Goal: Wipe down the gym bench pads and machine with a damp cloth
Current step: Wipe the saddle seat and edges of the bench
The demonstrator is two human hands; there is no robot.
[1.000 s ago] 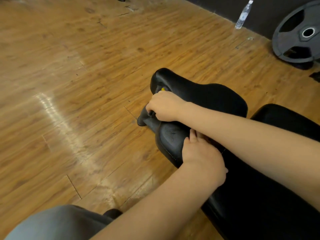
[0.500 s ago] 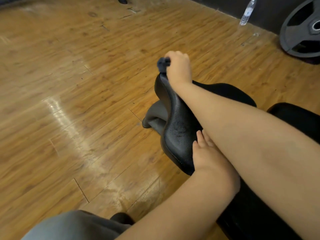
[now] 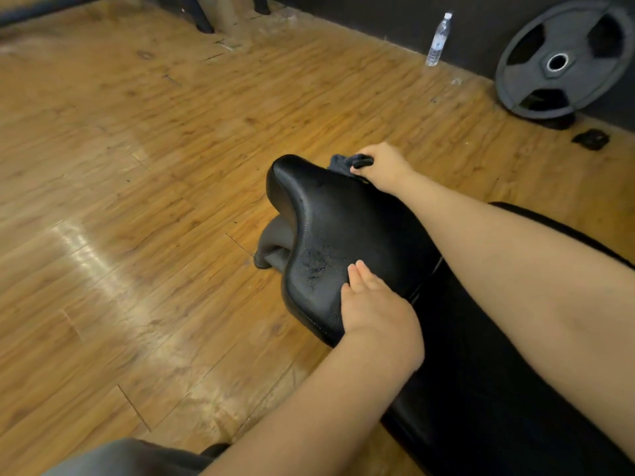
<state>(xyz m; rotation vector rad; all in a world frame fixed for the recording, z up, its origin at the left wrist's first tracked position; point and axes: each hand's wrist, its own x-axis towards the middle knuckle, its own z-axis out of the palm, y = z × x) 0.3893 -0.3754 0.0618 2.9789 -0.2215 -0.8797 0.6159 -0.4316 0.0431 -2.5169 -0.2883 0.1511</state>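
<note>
A black padded bench seat (image 3: 343, 228) rises at the middle of the view, its near surface showing damp specks. My right hand (image 3: 385, 166) reaches over its far right edge and grips a dark grey cloth (image 3: 340, 163) bunched against the pad. My left hand (image 3: 371, 304) lies flat on the near side of the seat with its fingers straight. A longer black pad (image 3: 481, 389) continues toward the lower right under my right forearm. A grey frame part (image 3: 275, 245) shows beneath the seat's left side.
Wooden plank floor (image 3: 137, 201) spreads to the left and beyond. A plastic water bottle (image 3: 438, 41) stands by the dark wall. A black weight plate (image 3: 563, 60) leans there at the right, with a small dark object (image 3: 591, 139) on the floor nearby.
My right hand has carried the cloth from the seat's left front side up over its tip and across to the far right edge. My left hand has stayed on the near side.
</note>
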